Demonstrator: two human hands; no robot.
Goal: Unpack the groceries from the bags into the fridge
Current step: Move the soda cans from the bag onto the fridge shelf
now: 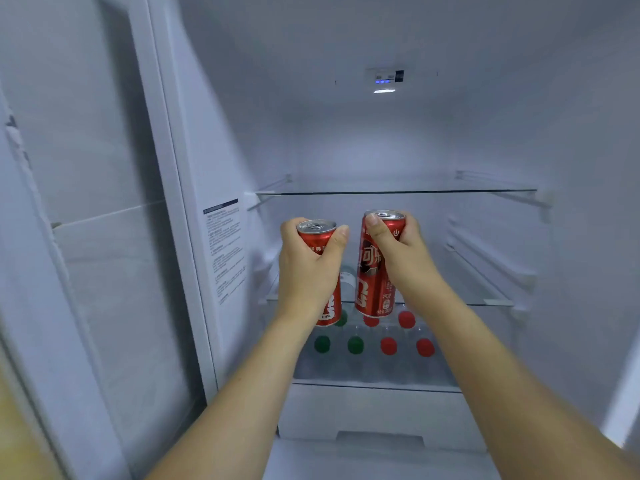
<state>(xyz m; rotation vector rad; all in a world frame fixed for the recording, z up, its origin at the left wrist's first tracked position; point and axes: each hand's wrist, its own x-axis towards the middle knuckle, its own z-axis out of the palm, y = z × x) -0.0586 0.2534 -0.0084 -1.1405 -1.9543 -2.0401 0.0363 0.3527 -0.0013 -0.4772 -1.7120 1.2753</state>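
left hand (308,268) grips red cola can (320,237) | right hand (398,251) grips taller-looking can (375,271) | both upright, just above middle glass shelf's (491,301) front edge

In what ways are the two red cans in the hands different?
The left can is held lower, and the left hand covers most of its side. The right can is higher, and the right hand grips only its top, so its label shows. Both are slim, red, upright and unopened.
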